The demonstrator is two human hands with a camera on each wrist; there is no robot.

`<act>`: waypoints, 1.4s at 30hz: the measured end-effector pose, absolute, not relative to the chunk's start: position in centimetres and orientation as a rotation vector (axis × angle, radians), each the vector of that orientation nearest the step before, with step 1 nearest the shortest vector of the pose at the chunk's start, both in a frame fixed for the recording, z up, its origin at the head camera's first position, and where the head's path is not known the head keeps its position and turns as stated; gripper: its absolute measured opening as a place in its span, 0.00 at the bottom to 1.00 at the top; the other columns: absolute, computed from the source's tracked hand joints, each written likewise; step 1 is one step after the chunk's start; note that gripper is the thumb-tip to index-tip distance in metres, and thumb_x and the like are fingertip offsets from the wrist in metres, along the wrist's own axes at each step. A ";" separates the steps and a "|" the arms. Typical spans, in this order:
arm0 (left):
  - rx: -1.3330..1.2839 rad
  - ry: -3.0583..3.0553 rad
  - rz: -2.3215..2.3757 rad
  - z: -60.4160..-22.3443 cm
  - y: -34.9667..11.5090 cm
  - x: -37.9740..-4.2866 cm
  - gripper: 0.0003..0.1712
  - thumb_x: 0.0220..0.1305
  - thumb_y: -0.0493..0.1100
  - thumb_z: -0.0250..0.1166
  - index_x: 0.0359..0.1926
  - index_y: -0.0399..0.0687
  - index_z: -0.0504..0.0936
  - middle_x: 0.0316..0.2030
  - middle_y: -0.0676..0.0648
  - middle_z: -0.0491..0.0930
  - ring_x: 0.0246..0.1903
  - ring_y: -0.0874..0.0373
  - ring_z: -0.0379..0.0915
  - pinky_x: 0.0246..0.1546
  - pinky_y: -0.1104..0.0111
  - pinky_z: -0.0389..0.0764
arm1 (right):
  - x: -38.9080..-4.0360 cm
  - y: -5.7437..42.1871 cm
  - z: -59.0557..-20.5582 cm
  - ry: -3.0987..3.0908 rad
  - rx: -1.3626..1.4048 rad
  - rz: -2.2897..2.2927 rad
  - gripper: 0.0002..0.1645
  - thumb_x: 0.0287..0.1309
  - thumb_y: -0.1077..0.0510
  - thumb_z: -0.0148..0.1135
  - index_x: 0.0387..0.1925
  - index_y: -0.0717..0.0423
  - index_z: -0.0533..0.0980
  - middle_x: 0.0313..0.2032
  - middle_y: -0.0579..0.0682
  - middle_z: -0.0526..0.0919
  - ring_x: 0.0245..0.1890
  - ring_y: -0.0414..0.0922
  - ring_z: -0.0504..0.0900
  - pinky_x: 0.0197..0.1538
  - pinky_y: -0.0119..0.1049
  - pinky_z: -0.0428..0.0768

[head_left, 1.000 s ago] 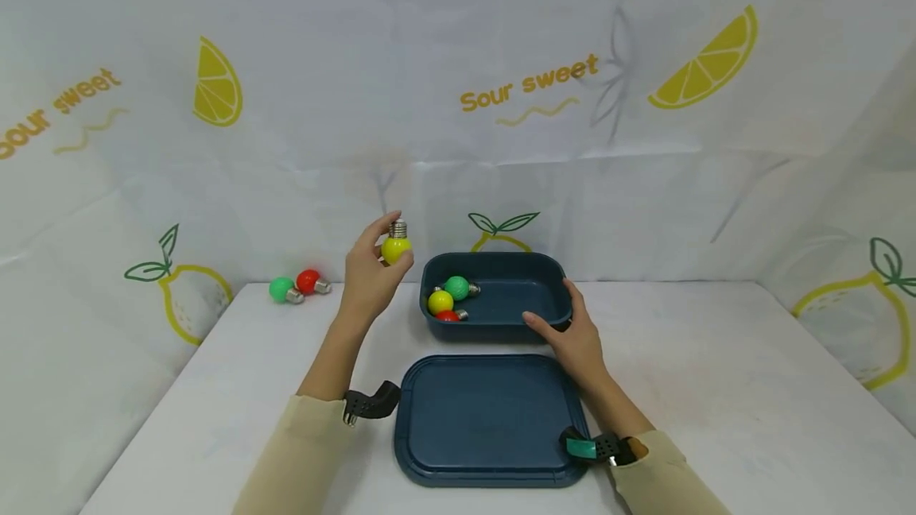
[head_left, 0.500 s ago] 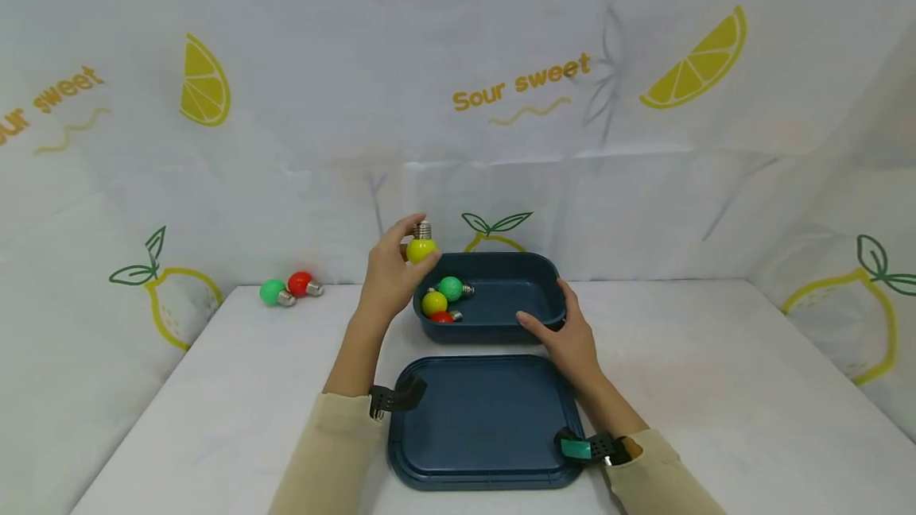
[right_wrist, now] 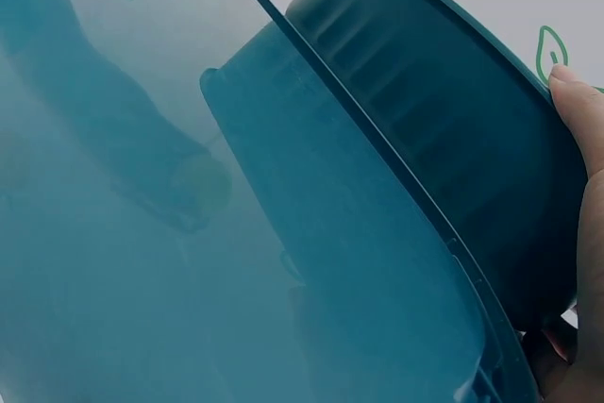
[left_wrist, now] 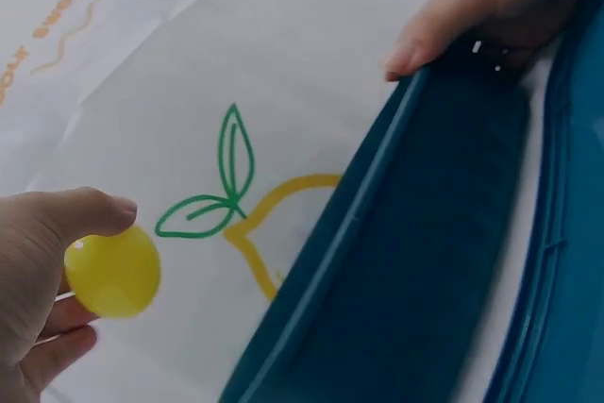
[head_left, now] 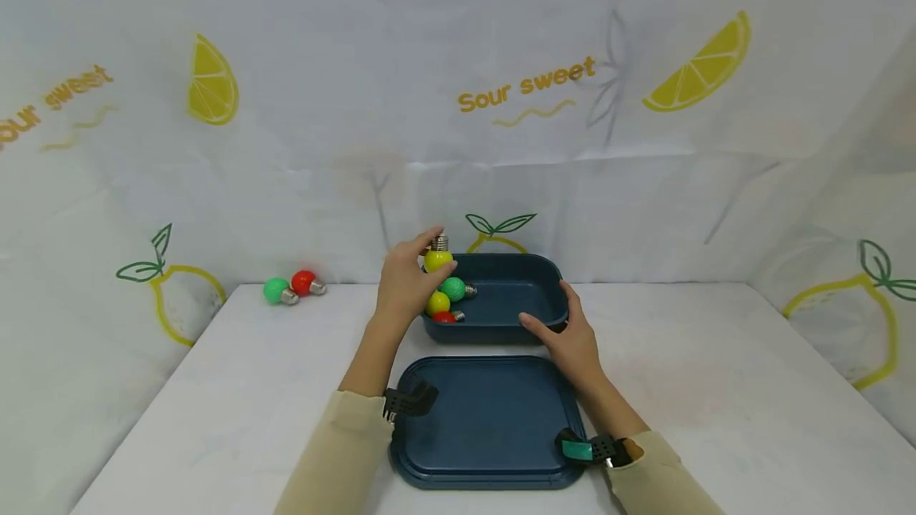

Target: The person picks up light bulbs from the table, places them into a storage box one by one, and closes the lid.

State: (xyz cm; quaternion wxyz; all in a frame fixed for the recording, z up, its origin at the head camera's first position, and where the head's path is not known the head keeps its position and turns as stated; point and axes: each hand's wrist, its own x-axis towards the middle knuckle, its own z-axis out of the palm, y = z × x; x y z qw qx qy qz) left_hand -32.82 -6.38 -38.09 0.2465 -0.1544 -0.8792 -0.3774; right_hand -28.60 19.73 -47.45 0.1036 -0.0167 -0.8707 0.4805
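My left hand (head_left: 404,284) pinches a yellow light bulb (head_left: 438,261) with its metal screw base pointing up, over the left end of a dark blue plastic container (head_left: 501,332). In the left wrist view, the thumb and fingers sit around the round yellow bulb (left_wrist: 115,273). Inside the container, at its left end, lie a green bulb (head_left: 452,288), another yellow bulb (head_left: 438,303) and a red bulb (head_left: 443,318). My right hand (head_left: 576,344) grips the container's right end, thumb at the near rim and fingers along the side.
A flat dark blue lid (head_left: 490,420) lies on the white table (head_left: 680,388) in front of the container, under the wrists. Far left, a second green bulb (head_left: 275,290) and a second red bulb (head_left: 304,283) rest side by side. A lemon-print sheet (head_left: 322,102) hangs behind.
My left hand has carried the yellow bulb rightward and slightly down, from left of the container to over its left end. My right hand has stayed on the container.
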 end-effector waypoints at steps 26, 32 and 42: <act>-0.576 -2.618 -1.015 -42.2 -5.0 -33.5 0.34 0.60 0.40 0.74 0.68 0.50 0.76 0.58 0.42 0.83 0.54 0.46 0.81 0.55 0.55 0.84 | -28.7 19.8 -47.7 -2.556 -0.014 1.433 0.60 0.61 0.37 0.67 0.81 0.42 0.42 0.81 0.58 0.48 0.78 0.63 0.55 0.74 0.67 0.61; -0.570 -2.627 -1.117 -42.8 -5.2 -33.8 0.34 0.61 0.41 0.73 0.68 0.52 0.76 0.60 0.44 0.82 0.57 0.46 0.80 0.58 0.54 0.82 | -28.6 19.8 -47.5 -2.549 -0.019 1.443 0.59 0.61 0.37 0.67 0.81 0.42 0.42 0.80 0.59 0.49 0.78 0.63 0.55 0.74 0.66 0.61; -0.540 -2.821 -1.029 -42.1 -4.6 -34.4 0.33 0.63 0.43 0.72 0.69 0.56 0.74 0.59 0.44 0.83 0.54 0.48 0.81 0.57 0.53 0.82 | -28.8 19.8 -47.6 -2.559 -0.030 1.437 0.60 0.60 0.36 0.67 0.81 0.41 0.42 0.80 0.58 0.50 0.78 0.62 0.55 0.74 0.65 0.61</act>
